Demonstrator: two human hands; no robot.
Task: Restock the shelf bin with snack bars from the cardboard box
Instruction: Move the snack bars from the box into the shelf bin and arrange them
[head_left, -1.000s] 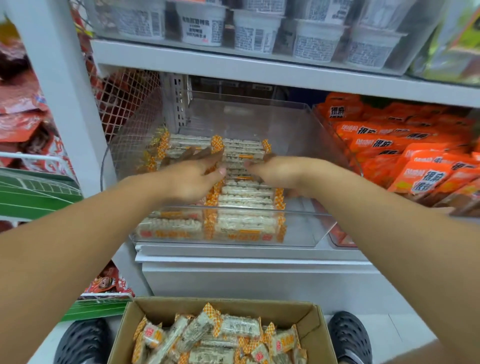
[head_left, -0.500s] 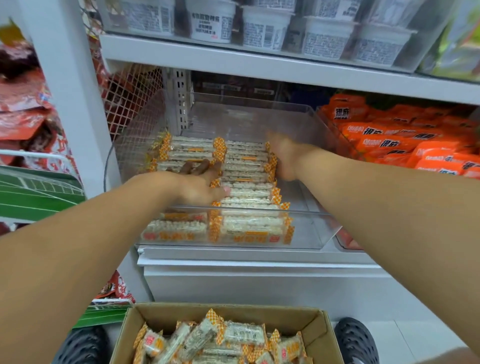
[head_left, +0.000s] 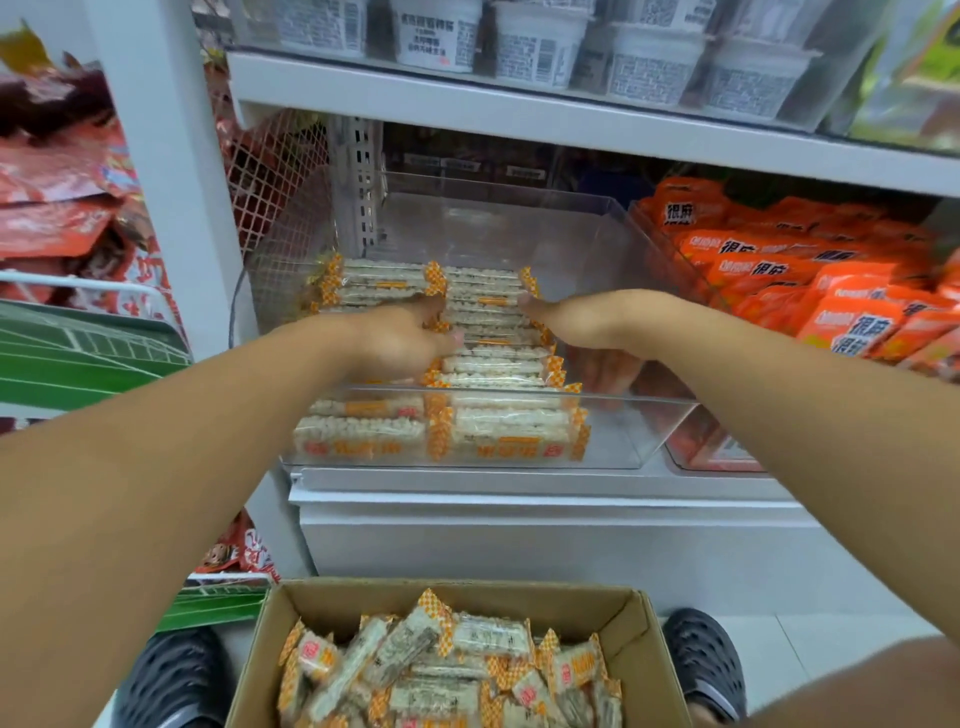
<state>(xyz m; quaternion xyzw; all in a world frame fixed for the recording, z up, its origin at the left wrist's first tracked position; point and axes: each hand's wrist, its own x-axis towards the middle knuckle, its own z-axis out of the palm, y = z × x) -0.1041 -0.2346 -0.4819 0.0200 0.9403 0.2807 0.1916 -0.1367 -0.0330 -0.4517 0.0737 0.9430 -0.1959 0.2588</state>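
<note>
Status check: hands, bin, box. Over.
Both hands, left hand and right hand, flat on the snack bars in the clear bin. Rear of bin unfilled. Cardboard box holds more bars. Nothing blocking.

View: single head-worn wide-angle camera.
Facing: forward and down, onto the clear plastic shelf bin (head_left: 649, 431).
Range: near, at arm's reach.
Lower edge: open brown cardboard box (head_left: 644, 629).

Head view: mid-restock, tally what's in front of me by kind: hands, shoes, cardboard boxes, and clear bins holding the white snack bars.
Hands: 2, left hand and right hand
Shoes: 2, left shoe and right shoe
Cardboard box: 1
Clear bin with snack bars: 1
Total: 6
</note>
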